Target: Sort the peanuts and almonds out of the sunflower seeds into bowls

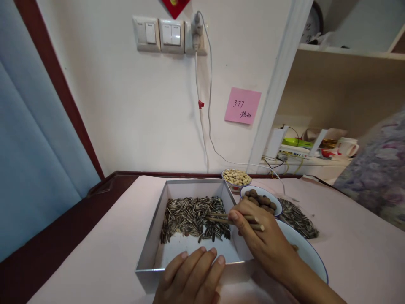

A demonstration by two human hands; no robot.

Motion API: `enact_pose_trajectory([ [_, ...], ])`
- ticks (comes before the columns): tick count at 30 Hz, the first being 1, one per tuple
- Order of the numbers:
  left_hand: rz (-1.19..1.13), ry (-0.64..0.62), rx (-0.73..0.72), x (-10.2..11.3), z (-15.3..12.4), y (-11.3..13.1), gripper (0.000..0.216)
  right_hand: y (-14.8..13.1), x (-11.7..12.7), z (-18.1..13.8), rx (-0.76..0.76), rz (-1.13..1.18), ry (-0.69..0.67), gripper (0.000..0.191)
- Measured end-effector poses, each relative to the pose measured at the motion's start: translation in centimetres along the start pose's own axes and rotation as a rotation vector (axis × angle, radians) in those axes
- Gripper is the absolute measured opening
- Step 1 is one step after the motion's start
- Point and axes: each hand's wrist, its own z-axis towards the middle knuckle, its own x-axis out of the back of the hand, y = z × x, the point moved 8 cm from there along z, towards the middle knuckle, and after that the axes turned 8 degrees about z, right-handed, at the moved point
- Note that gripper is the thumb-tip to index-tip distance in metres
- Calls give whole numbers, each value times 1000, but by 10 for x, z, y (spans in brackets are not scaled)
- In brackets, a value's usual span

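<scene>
A shallow white box (151,240) on the table holds a heap of striped sunflower seeds (190,216). My right hand (262,240) is closed on a pair of wooden chopsticks (221,218), whose tips reach left into the seeds. My left hand (193,274) lies flat on the box's near rim, fingers stretched out, holding nothing.
Right of the box stand a bowl of peanuts (236,177), a bowl of brown nuts (261,200) and a large white bowl (308,251), with a loose pile of seeds (297,217) beside them. A wall with a cable (209,105) rises behind. A person's patterned sleeve (379,169) is at right.
</scene>
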Motion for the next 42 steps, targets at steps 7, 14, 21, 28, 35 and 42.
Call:
enact_pose_trajectory([
  [7, -16, -76, 41, 0, 2, 0, 27, 0, 3, -1, 8, 24, 9, 35],
  [14, -21, -77, 42, 1, 2, 1, 28, 0, 1, -3, 13, 41, 11, 34],
  [21, -7, -50, 18, -4, 0, 1, 29, -1, -5, -2, 29, 32, 0, 33],
  [28, -17, -94, 29, -5, 2, 0, 28, -3, -4, -3, 57, 29, 25, 34],
  [35, -27, -83, 43, -2, 2, 0, 29, -15, 26, -2, 65, 3, 78, 35],
  [42, -59, -113, 101, -2, 2, -2, 29, -49, 111, -17, 189, -348, 388, 23],
])
